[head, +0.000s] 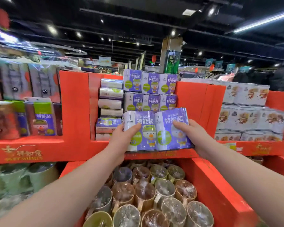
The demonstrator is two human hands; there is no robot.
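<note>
I hold a purple and white multi-roll pack (156, 128) with a cartoon duck print in front of a red display stand (75, 104). My left hand (123, 136) grips its left end, thumb on the front face. My right hand (193, 136) grips the right end, thumb on top and fingers underneath. Behind the pack rises a stack of the same purple packs (150, 90), two rows showing above it. More rolls lie on their sides in a column (111, 102) to the left of the stack.
A red bin of plastic-wrapped mugs (154, 190) sits below my arms. Green mugs (23, 177) stand at lower left. White packs with orange print (251, 112) fill the right bay, and other packs (39, 118) the left bay. Shop aisles lie behind.
</note>
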